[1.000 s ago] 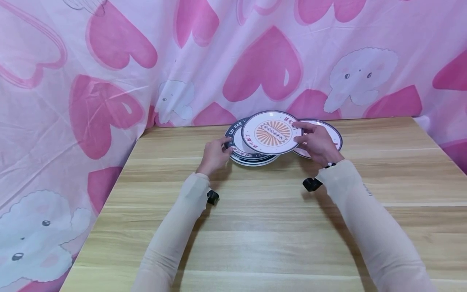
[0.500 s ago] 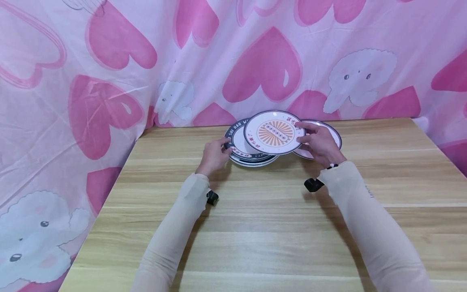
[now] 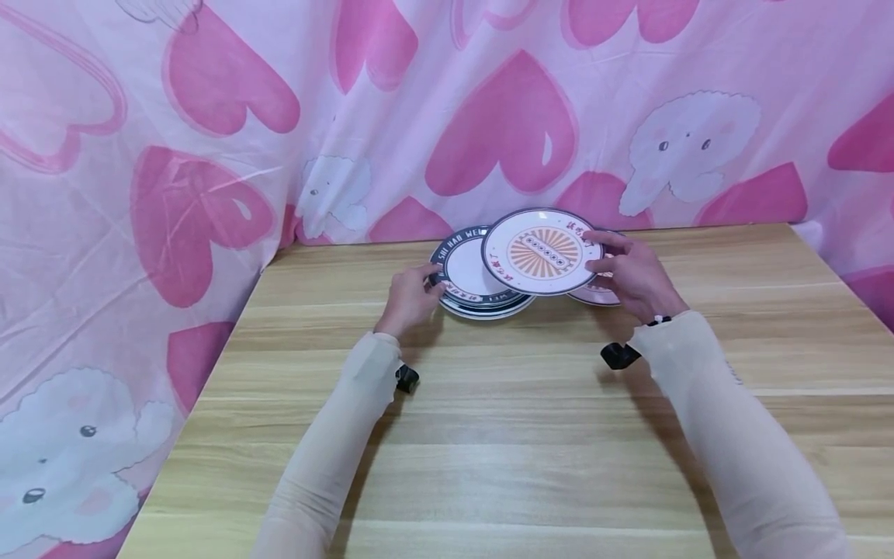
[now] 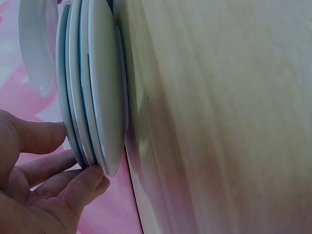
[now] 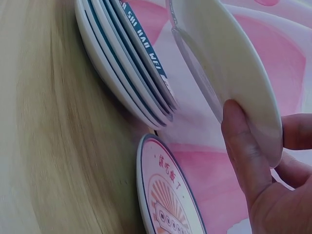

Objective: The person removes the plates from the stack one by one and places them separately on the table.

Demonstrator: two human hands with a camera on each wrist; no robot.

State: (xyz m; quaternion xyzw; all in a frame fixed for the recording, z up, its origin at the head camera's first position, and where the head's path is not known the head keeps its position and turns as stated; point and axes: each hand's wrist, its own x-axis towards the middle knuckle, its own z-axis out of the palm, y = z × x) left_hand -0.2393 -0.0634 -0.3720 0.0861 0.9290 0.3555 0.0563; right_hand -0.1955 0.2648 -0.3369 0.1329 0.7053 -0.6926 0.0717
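My right hand (image 3: 639, 279) grips the right rim of a white plate (image 3: 538, 252) with an orange sunburst and red lettering. That plate is raised and tilted, overlapping the stack in the head view; its pale underside shows in the right wrist view. To the left is a stack of several plates (image 4: 83, 87), the top plate (image 3: 468, 268) having a dark lettered rim. My left hand (image 3: 408, 299) holds the stack's left edge, thumb at the top rim and fingertips at the lower rims. Another sunburst plate (image 5: 168, 195) lies on the table at the right, partly hidden by my right hand.
All the plates are near the back edge of the wooden table (image 3: 447, 435). Right behind hangs a pink curtain (image 3: 391, 140) with hearts and white cartoon animals. A small black device (image 3: 619, 355) is strapped under the right wrist.
My right hand has moved to the right with the held plate, which now shows more of the stack's top plate and covers more of the plate at the right. My left hand keeps its place.
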